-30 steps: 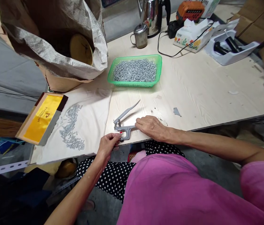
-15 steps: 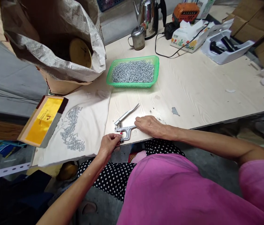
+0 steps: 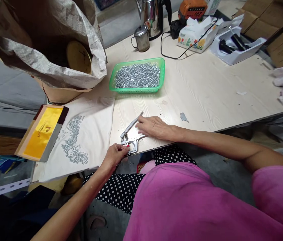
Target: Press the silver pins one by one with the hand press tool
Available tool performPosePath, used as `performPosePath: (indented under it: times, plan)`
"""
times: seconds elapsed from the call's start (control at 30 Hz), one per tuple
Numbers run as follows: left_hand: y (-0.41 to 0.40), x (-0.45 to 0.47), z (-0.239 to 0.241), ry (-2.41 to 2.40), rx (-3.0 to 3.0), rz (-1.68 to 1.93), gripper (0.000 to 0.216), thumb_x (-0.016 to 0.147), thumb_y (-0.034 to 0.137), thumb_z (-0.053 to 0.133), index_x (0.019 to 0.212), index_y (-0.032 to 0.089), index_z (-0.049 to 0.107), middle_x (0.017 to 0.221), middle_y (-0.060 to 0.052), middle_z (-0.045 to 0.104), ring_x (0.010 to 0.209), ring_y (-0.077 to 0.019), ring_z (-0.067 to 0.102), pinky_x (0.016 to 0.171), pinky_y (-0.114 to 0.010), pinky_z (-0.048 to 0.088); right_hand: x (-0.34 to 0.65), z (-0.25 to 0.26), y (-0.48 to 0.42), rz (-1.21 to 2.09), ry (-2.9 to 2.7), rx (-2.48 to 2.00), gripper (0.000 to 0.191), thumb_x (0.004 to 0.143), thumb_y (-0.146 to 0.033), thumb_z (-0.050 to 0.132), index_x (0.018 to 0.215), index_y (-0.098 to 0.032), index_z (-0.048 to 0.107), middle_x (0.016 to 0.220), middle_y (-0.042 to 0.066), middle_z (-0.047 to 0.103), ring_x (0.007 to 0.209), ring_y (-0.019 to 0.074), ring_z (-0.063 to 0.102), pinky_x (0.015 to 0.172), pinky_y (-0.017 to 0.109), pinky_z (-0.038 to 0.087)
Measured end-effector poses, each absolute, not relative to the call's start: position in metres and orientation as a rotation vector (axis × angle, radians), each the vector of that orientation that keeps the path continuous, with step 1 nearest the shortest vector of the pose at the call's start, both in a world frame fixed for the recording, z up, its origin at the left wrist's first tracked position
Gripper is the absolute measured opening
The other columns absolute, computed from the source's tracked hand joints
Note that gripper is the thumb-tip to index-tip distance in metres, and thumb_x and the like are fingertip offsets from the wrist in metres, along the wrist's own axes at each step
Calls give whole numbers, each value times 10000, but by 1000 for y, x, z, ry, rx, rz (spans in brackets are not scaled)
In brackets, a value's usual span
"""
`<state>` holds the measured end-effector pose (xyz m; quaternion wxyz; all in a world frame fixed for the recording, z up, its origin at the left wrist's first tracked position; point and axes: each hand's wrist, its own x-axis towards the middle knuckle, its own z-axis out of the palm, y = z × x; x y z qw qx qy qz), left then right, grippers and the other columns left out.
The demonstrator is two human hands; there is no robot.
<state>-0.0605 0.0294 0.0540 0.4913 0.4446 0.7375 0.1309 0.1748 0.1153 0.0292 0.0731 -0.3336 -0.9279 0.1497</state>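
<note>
A pair of silver snap-fastener pliers [image 3: 133, 140] lies at the table's front edge, handles spread apart, with a spring and a small red part near the jaws. My left hand [image 3: 116, 154] is closed in a pinch at the jaw end; whatever is between thumb and finger is too small to make out. Over the lower handle rests my right hand [image 3: 155, 128], fingers bent around it and reaching up near the upper handle. Left of the pliers, many small silver metal pins [image 3: 73, 140] are scattered on a white cloth [image 3: 98, 124].
Behind the pliers stands a green basket [image 3: 163, 75] full of similar pieces. A large open sack [image 3: 98, 57] and a yellow-topped box [image 3: 44, 132] sit at left. Farther back are a metal mug [image 3: 142, 41], a kettle [image 3: 152, 16], a tissue pack [image 3: 194, 36] and a white tray [image 3: 234, 60].
My right hand has moved from the end of the lower handle up toward the upper handle. My left hand keeps its pinch at the jaws. The view has shifted slightly.
</note>
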Motion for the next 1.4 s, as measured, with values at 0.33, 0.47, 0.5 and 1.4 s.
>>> performPosePath:
  times: [0.33,0.47,0.5,1.4]
  plan:
    - [26,-56,58,1839,1029,265,451,555,599,740,630,157,685,574,-19,619,544,-148,526,528,-252,362,151,23,170,108,-2892,-907,258,1040,-107,358,966,-199,587,1045,115,643,963,260,519,744,384,404]
    - [26,-56,59,1838,1027,274,457,539,597,755,634,156,681,581,-20,619,546,-145,528,535,-255,367,153,31,167,54,-2867,-880,301,1051,-99,313,1012,-188,597,1046,114,645,961,251,534,754,386,420]
    - [26,-55,60,1841,1032,285,452,533,593,757,620,158,673,577,-19,616,543,-139,521,534,-253,363,153,32,166,54,-2859,-887,307,1052,-96,307,1018,-187,599,1049,115,645,962,251,537,756,386,423]
    - [26,-50,60,1832,930,385,440,481,557,804,561,156,642,518,2,560,498,-104,464,487,-233,331,190,36,134,370,-2935,-839,937,770,-694,751,1434,-100,464,1294,184,567,1169,367,450,1087,642,213]
